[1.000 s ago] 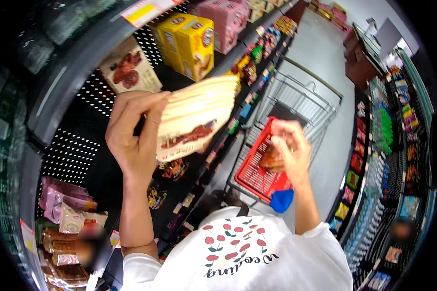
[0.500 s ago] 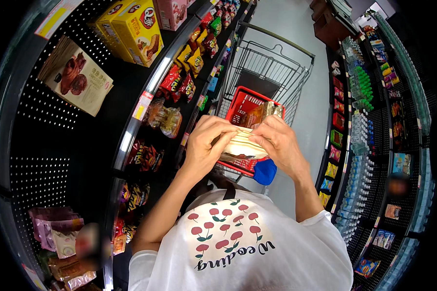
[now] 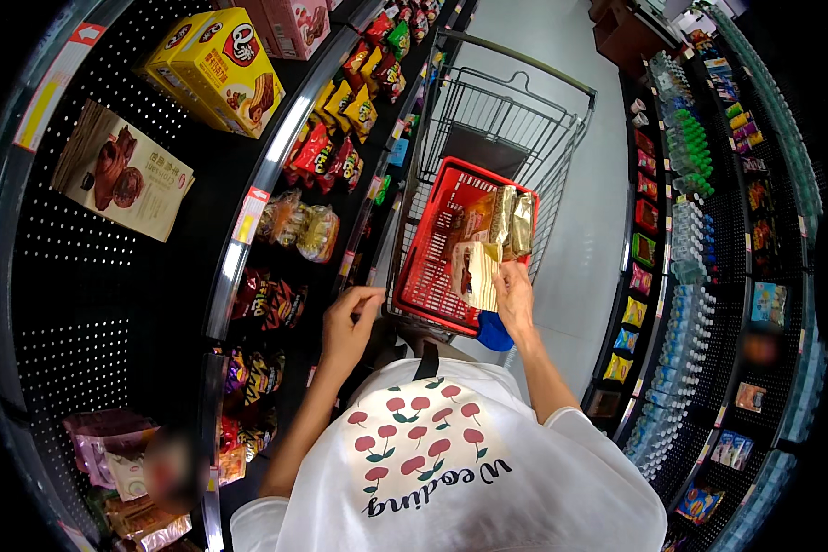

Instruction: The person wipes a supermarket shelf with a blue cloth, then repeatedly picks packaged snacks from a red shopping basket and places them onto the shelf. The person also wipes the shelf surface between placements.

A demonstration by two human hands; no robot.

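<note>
My right hand [image 3: 515, 293] grips one end of a cream-coloured snack package [image 3: 470, 274] with a brown picture on it. The package is at the near right part of a red shopping basket [image 3: 430, 198]; whether it touches the bottom cannot be made out. Beyond it in the basket lie golden packages [image 3: 511, 221] and an orange-brown packet [image 3: 477, 219]. To the left of the basket, my left hand [image 3: 350, 322] is apart from everything, its fingers loosely bent and nothing held. Something blue [image 3: 495, 331] sits at the basket's near right corner.
A metal shopping cart [image 3: 515, 97] carries the basket. On the left, shelves hold a yellow box [image 3: 216, 69], a beige bag [image 3: 124, 172] and bagged snacks [image 3: 317, 156]. Bottles [image 3: 676, 322] and small packets line the right shelves. Grey floor [image 3: 566, 202] shows beside the cart.
Both hands held the cream package before. My left hand has let go and moved left and down, while my right hand has lowered the package into the basket.
</note>
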